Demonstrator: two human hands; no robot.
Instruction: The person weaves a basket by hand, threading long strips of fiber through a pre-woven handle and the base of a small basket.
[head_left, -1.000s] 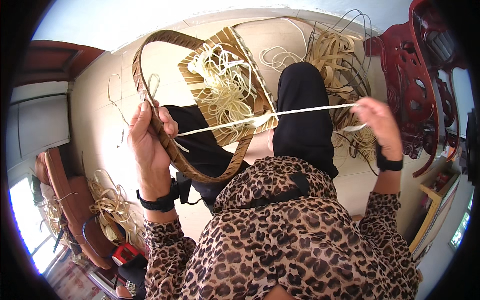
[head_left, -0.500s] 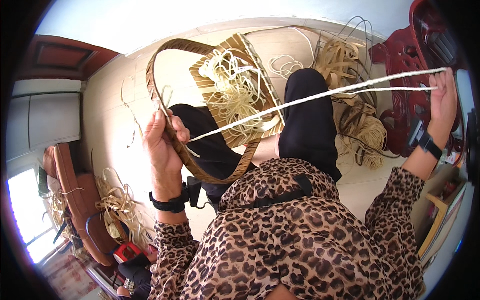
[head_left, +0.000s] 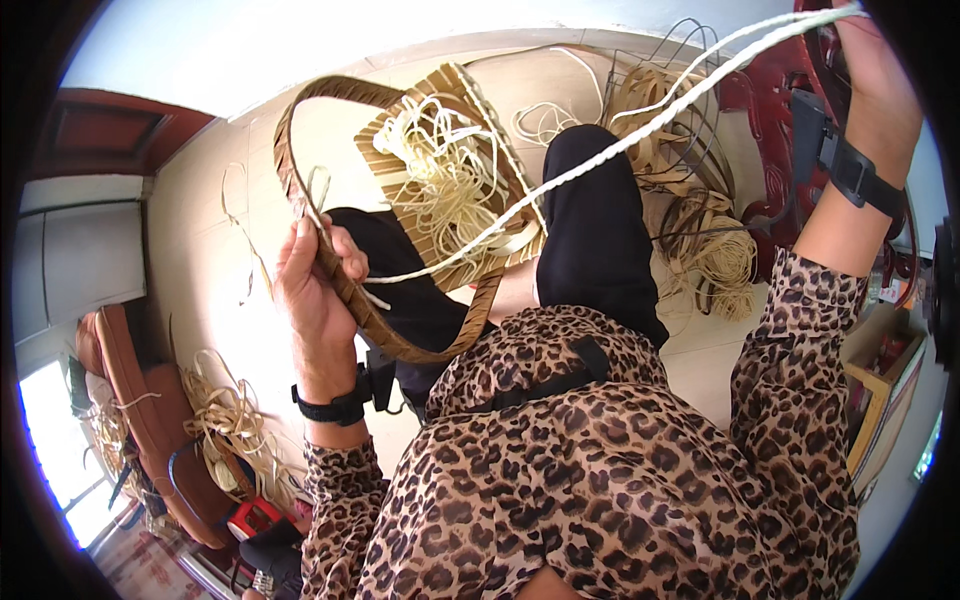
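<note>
My left hand (head_left: 318,285) is closed around a brown wrapped hoop (head_left: 385,335), its thumb lying along the band. A short pale end of cord pokes out beside those fingers. From there a cream twisted cord (head_left: 620,150) slants up across my knees to my right hand (head_left: 880,65), which grips it at the upper right edge of the view; its fingertips are partly cut off. A second strand hangs slack beside the thicker one. Behind the cord, a striped woven basket (head_left: 375,150) carries a tangled heap of pale cord (head_left: 430,140) by my legs.
Coils of tan strips and cord (head_left: 715,250) lie on the floor to the right, near dark red carved furniture (head_left: 745,120). At left are a brown padded seat (head_left: 135,390) and more loose strips (head_left: 230,420). Part of another person (head_left: 275,560) shows at lower left.
My right hand has gone up to the top right edge, drawing the cord with it. The second strand now sags in a curve. My left hand keeps its hold on the hoop.
</note>
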